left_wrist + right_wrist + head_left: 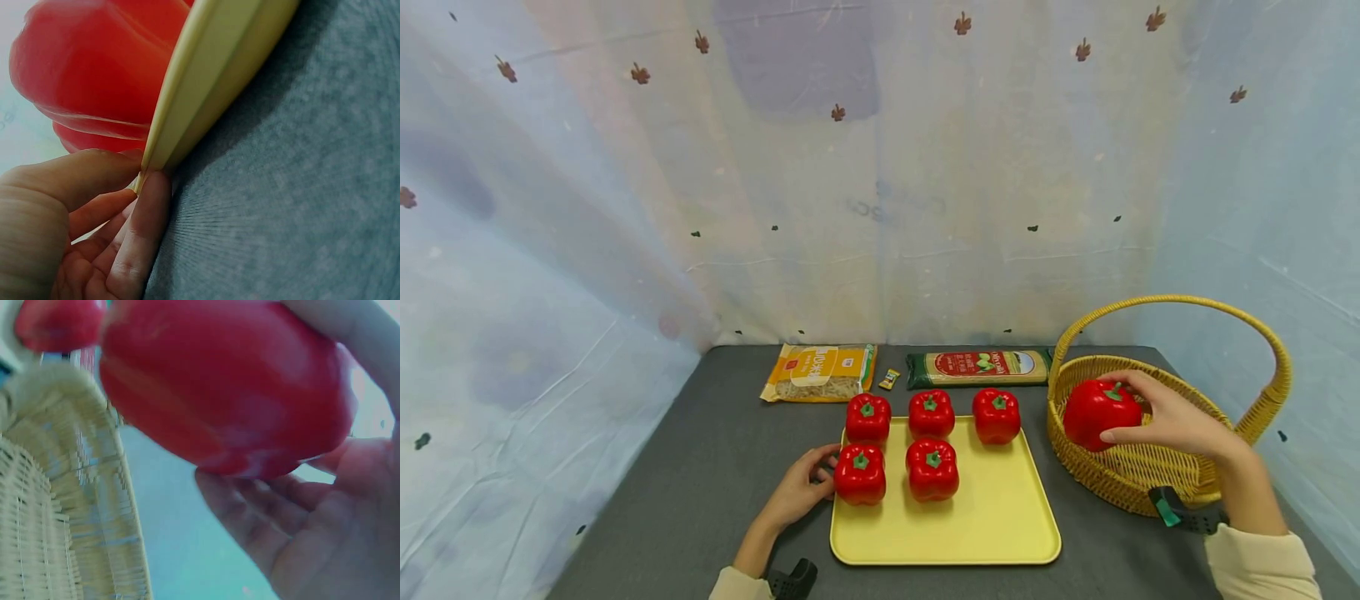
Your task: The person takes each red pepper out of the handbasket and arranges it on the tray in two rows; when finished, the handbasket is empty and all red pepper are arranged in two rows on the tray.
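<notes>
In the head view my right hand grips a glossy red bell pepper with a green stem, over the left part of a wicker basket with a tall handle. Thumb and fingers wrap round this pepper in the right wrist view, beside the basket's woven wall. My left hand is at the left edge of a yellow tray. Seen from the left wrist, thumb and fingers pinch the tray's rim. Several more red bell peppers sit on the tray's left and back parts.
Behind the tray lie an orange food packet, a tiny yellow wrapped piece and a long green-ended noodle pack. The grey table ends at a pale curtain behind and at the sides.
</notes>
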`<state>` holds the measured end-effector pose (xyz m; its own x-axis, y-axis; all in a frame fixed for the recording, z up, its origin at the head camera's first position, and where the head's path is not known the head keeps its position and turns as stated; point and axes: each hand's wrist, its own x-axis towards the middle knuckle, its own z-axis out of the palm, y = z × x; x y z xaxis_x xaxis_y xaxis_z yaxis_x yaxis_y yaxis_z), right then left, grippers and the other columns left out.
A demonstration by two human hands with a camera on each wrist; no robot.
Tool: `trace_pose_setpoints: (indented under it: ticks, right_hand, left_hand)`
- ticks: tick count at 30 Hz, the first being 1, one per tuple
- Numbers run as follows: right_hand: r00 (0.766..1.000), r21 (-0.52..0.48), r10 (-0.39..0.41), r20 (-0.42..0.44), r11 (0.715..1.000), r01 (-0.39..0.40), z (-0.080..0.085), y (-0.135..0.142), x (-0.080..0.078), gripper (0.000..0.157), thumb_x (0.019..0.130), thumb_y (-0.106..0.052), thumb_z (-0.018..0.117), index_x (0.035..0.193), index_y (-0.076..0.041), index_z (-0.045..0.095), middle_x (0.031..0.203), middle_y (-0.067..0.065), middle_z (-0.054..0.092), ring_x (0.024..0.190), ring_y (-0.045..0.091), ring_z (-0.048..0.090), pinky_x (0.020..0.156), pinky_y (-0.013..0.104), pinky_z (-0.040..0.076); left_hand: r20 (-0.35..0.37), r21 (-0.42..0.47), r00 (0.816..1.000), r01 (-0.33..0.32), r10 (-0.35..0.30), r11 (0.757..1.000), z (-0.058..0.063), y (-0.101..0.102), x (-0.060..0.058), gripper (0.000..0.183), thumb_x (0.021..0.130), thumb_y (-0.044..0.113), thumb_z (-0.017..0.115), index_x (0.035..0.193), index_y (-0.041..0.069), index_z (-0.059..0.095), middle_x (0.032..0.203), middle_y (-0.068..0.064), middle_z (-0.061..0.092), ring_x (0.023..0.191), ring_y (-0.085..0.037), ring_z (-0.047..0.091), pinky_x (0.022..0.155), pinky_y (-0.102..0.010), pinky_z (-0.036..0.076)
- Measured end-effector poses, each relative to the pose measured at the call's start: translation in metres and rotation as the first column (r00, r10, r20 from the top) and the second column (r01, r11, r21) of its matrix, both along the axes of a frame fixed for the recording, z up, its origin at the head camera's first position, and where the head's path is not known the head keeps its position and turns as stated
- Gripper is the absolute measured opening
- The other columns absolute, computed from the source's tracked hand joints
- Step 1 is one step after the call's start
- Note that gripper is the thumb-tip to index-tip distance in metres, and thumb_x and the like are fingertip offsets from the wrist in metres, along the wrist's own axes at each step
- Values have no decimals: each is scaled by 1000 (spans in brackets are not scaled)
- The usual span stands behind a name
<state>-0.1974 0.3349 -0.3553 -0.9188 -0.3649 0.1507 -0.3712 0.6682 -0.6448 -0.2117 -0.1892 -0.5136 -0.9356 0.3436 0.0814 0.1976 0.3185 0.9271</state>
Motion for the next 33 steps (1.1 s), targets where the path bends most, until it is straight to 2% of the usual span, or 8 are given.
trace_pose_setpoints:
  ticks: [4,10,17,21,25,33]
  right_hand:
    - [997,-5,-4,-82,1000,4,-2,-14,4,66,75,-20,79,128,-9,43,118,7,48,94,2,50,69,27,53]
    - [987,-51,20,-157,998,-29,-12,-38,9,70,72,-19,81,130,-9,43,120,7,49,97,-1,49,71,26,52]
    - [983,-85,35,-178,995,-51,-37,-61,7,73,70,-23,83,131,-14,45,120,3,49,101,5,48,74,28,52]
    - [980,-67,38,-196,996,-52,-54,-71,6,74,68,-28,85,130,-18,46,118,2,45,103,15,47,74,31,52]
    - [983,-58,45,-177,997,-56,-67,-80,6,74,66,-33,85,129,-18,47,115,2,42,103,23,47,74,33,52]
    - [979,-18,55,-197,998,-60,-84,-92,6,79,63,-40,85,129,-16,49,117,-1,44,106,18,45,77,41,51]
  left_hand:
    - [3,1,1000,0,0,1000,0,0,0,51,87,0,61,135,0,44,107,-14,51,74,-16,59,64,-29,55]
    - [-4,2,1000,2,-2,1000,1,0,0,51,86,0,61,135,-1,44,107,-14,51,74,-15,59,64,-28,56]
    - [-5,-11,1000,-3,3,1000,1,0,1,51,87,1,61,135,0,44,106,-14,51,74,-15,59,64,-28,55]
    - [3,-8,1000,1,-1,1000,1,0,1,51,87,2,61,135,0,44,106,-14,51,74,-15,59,64,-29,55]
    - [4,-1,1000,3,-3,1000,1,0,0,51,87,0,61,135,-1,44,106,-14,51,74,-15,59,64,-29,55]
    - [0,12,1000,9,-9,1000,2,0,1,51,86,-1,60,134,-3,44,106,-16,51,74,-14,59,64,-29,56]
